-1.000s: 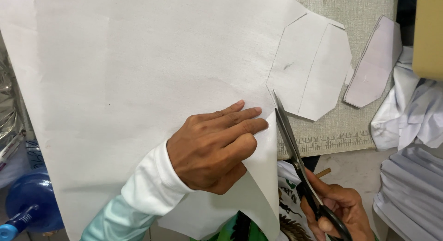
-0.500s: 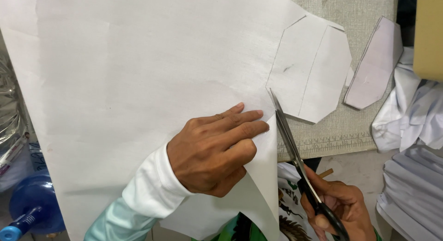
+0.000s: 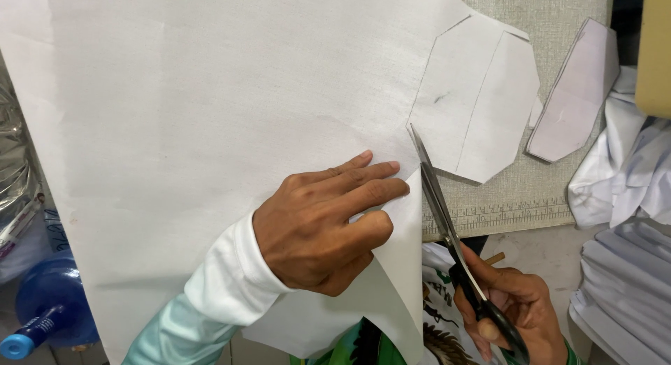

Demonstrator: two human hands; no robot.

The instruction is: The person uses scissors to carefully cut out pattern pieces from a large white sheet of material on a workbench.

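A large white sheet of fabric (image 3: 210, 106) covers most of the table. My left hand (image 3: 325, 222) lies flat on its lower right edge, pinching a folded flap with fingers pointing right. My right hand (image 3: 510, 305) grips black-handled scissors (image 3: 437, 197), whose blades point up along the sheet's right edge, tips near a pencil-marked octagonal outline (image 3: 479, 96) drawn on the fabric.
A beige cutting mat with a ruler edge (image 3: 503, 211) lies under the fabric. A pale cut piece (image 3: 573, 92) rests at the right. Folded white cloth (image 3: 625, 267) piles at far right. A blue water bottle (image 3: 49, 312) stands low left.
The scissors have advanced slightly upward along the fabric edge toward the marked outline. My left hand stays pressed on the sheet.
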